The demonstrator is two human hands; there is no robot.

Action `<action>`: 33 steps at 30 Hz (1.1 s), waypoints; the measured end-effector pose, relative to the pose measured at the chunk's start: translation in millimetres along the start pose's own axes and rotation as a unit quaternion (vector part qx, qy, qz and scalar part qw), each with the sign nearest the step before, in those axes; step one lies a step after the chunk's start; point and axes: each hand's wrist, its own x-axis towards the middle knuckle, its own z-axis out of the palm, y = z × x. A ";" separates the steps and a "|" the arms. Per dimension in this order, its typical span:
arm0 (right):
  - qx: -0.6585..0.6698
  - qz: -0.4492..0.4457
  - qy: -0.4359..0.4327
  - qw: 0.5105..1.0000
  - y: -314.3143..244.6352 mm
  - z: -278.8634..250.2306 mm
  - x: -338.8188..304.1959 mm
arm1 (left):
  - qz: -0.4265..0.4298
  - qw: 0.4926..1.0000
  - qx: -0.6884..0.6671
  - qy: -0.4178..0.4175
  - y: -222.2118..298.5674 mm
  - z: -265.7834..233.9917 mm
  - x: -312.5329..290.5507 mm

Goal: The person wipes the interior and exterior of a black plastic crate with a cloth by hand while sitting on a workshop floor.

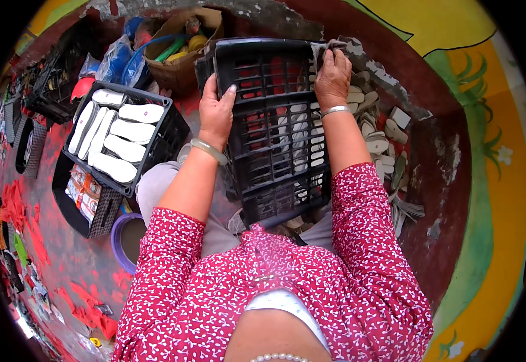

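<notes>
A black slatted plastic crate (263,130) stands tilted in front of me, and pale soles show through its slots. My left hand (216,114) grips the crate's left rim, with the thumb on the near side and the fingers partly hidden. At the upper right corner, my right hand (333,78) is closed on a grey-brown cloth (322,53), pressed against the rim. To the right of the crate lies a loose heap of pale shoe soles (374,145), partly behind my right forearm.
On the left, another black crate (169,130) holds white soles (124,148). Below it are a dark basket with packets (103,211) and a purple-rimmed bucket (116,232). A cardboard box (175,66) stands behind. A painted wall (486,151) curves along the right.
</notes>
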 end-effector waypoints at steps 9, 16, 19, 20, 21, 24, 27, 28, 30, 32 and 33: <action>0.196 0.070 -0.123 0.970 32.8 -12.1 -36.4 | -0.015 1.000 -0.016 0.016 -6.7 -5.3 9.7; 0.351 0.194 -0.127 0.907 -16.9 -24.4 -89.2 | -0.004 0.999 0.017 0.036 -4.9 -7.5 10.0; 0.376 0.178 -0.105 0.903 -73.2 -44.5 -86.0 | 0.004 0.998 0.047 0.047 1.6 -4.8 7.8; 0.404 0.168 -0.107 0.893 -95.8 -50.0 -81.2 | 0.008 0.997 0.055 0.046 4.1 -3.0 7.5; 0.433 0.148 -0.103 0.883 -119.7 -55.1 -77.7 | 0.006 0.998 0.044 0.039 3.2 -4.3 7.5; 0.511 0.076 -0.105 0.849 -171.1 -70.1 -71.9 | -0.016 0.999 0.019 0.025 4.9 -2.3 6.5; 0.462 0.030 -0.172 0.870 -156.4 -77.5 -74.5 | -0.015 0.999 0.010 0.027 6.6 -3.5 7.1; 0.426 -0.002 -0.187 0.885 -145.8 -82.9 -77.3 | -0.010 0.999 0.010 0.030 4.2 -6.4 7.2; 0.387 -0.010 -0.202 0.900 -114.6 -86.1 -90.2 | -0.008 1.000 -0.002 0.027 -0.1 -6.5 7.9; 0.322 0.029 -0.198 0.925 -80.5 -87.0 -107.6 | -0.010 1.000 -0.016 0.019 -1.1 -6.6 9.5; 0.275 0.051 -0.210 0.937 -61.3 -88.2 -113.8 | -0.008 1.000 -0.013 0.020 -1.2 -7.6 9.3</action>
